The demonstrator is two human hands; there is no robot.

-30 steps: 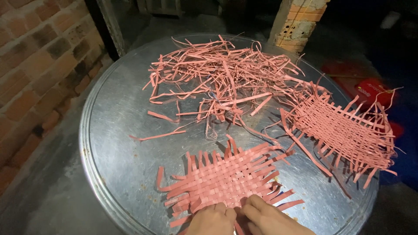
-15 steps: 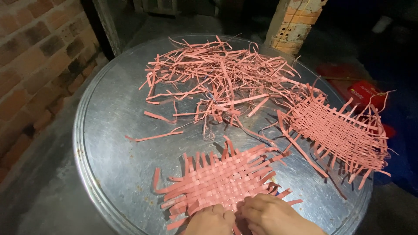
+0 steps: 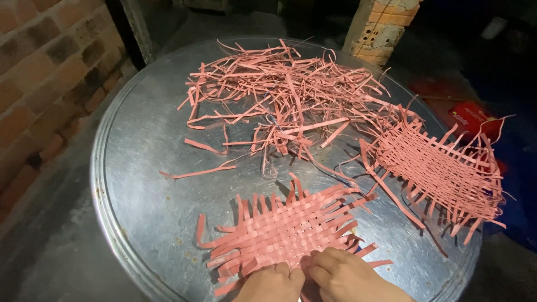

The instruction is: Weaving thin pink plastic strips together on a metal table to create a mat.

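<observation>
So the head camera is looking down at a big round metal tray [image 3: 128, 184], and both hands are sitting at the near edge of a pink woven mat [image 3: 285, 229] made from paper strips. The left hand [image 3: 272, 283] is curling its fingers down and pressing on the mat's near edge, and the right hand [image 3: 349, 277] is doing the same just beside it, fingers bent and fingertips touching the strips; can't tell if either is actually pinching a strip or just holding the mat flat. A second, looser woven mat [image 3: 442, 170] is lying off to the right side of the tray, well apart from the hands. A messy pile of loose pink strips [image 3: 285, 95] is taking up the far half. Past the tray on the right, a small red package [image 3: 470, 117] is lying on the dark floor, and a brick pillar [image 3: 383, 25] is standing behind.
</observation>
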